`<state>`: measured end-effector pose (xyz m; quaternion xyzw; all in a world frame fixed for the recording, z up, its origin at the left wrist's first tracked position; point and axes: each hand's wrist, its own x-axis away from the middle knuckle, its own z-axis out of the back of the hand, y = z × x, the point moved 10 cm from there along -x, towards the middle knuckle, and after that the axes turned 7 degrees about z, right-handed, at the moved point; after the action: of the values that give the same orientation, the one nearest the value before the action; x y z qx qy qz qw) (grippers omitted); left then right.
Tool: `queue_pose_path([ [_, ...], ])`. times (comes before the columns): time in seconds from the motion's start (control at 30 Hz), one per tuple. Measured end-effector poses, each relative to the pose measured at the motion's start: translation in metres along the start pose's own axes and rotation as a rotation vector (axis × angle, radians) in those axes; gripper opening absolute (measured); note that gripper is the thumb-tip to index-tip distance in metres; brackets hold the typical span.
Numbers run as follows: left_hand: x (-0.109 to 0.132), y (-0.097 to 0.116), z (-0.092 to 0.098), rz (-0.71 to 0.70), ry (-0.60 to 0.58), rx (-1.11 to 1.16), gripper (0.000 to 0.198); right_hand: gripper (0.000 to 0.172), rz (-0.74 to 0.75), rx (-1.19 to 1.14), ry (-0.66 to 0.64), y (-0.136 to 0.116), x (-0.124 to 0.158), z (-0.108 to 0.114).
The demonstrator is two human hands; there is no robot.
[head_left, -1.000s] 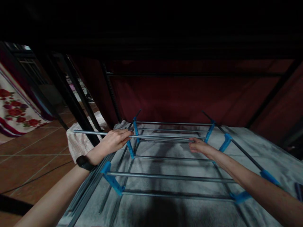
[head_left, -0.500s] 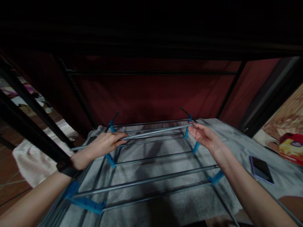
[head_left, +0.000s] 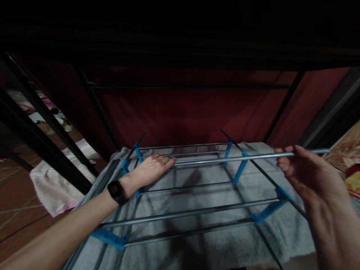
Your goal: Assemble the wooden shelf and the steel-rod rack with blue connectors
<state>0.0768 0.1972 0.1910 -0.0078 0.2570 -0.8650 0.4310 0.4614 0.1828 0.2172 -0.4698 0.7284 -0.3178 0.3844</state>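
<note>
A long grey metal tube (head_left: pixel 222 160) lies nearly level across the frame, between my two hands. My left hand (head_left: pixel 154 168), below a black wristband, is closed over its left part, palm down. My right hand (head_left: pixel 309 180) pinches it between thumb and fingers near the right end, which sticks out beyond the hand. Under the tube lies a rack frame of thin metal tubes (head_left: pixel 194 213) joined by blue plastic connectors (head_left: pixel 240 168). One right-hand blue connector is right behind the tube; whether they touch I cannot tell. My left hand hides the tube's left end.
The frame rests on a grey cloth (head_left: pixel 208 198). More tubes lie bundled along its left edge. Dark metal posts (head_left: pixel 42 138) and a striped cloth (head_left: pixel 56 180) are at left. A dark red panel (head_left: pixel 182 116) closes off the back. A red and yellow package (head_left: pixel 353 178) shows at far right.
The tube has slid to the right and lies more level. My right hand has moved right and closer, my left hand slightly right. The phone on the right is no longer visible.
</note>
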Motion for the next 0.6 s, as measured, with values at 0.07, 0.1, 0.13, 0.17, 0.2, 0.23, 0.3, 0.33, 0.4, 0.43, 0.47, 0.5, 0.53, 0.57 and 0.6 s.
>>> queue_pose_path([
  [0.07,0.001,0.005,-0.009,-0.027,-0.005,-0.047,0.048,0.009,0.019,0.062,0.086,-0.01,0.006,0.012],
  [0.1,0.002,0.008,-0.014,-0.042,-0.001,-0.065,0.047,0.008,0.021,0.091,0.119,-0.012,0.009,0.014],
  [0.13,0.003,0.012,-0.02,-0.058,0.006,-0.082,0.047,0.007,0.025,0.111,0.127,-0.012,0.011,0.012],
  [0.17,0.004,0.015,-0.025,-0.073,0.012,-0.095,0.046,0.005,0.032,0.125,0.121,-0.01,0.013,0.009],
  [0.2,0.004,0.018,-0.031,-0.085,0.016,-0.102,0.046,0.004,0.038,0.138,0.106,-0.007,0.014,0.005],
  [0.23,0.005,0.021,-0.036,-0.09,0.018,-0.1,0.045,0.004,0.043,0.146,0.088,-0.004,0.015,0.0],
  [0.3,0.007,0.023,-0.044,-0.087,0.007,-0.072,0.043,0.006,0.043,0.155,0.05,0.006,0.015,-0.007],
  [0.33,0.008,0.024,-0.047,-0.087,-0.009,-0.053,0.043,0.007,0.034,0.158,0.036,0.011,0.014,-0.009],
  [0.4,0.011,0.027,-0.054,-0.103,-0.056,-0.01,0.046,0.009,0.015,0.163,0.014,0.019,0.014,-0.013],
  [0.43,0.013,0.028,-0.056,-0.114,-0.082,0.017,0.048,0.009,0.011,0.167,0.003,0.023,0.015,-0.014],
  [0.47,0.015,0.029,-0.058,-0.12,-0.105,0.047,0.05,0.01,0.011,0.172,-0.005,0.026,0.015,-0.016],
  [0.5,0.016,0.029,-0.06,-0.121,-0.123,0.084,0.052,0.009,0.013,0.177,-0.013,0.029,0.016,-0.018],
  [0.53,0.017,0.029,-0.062,-0.116,-0.137,0.121,0.053,0.009,0.011,0.182,-0.021,0.032,0.017,-0.02],
  [0.57,0.018,0.029,-0.064,-0.107,-0.145,0.155,0.054,0.008,0.002,0.188,-0.032,0.037,0.018,-0.022],
  [0.6,0.018,0.029,-0.066,-0.1,-0.148,0.181,0.054,0.007,-0.018,0.192,-0.046,0.043,0.019,-0.025],
])
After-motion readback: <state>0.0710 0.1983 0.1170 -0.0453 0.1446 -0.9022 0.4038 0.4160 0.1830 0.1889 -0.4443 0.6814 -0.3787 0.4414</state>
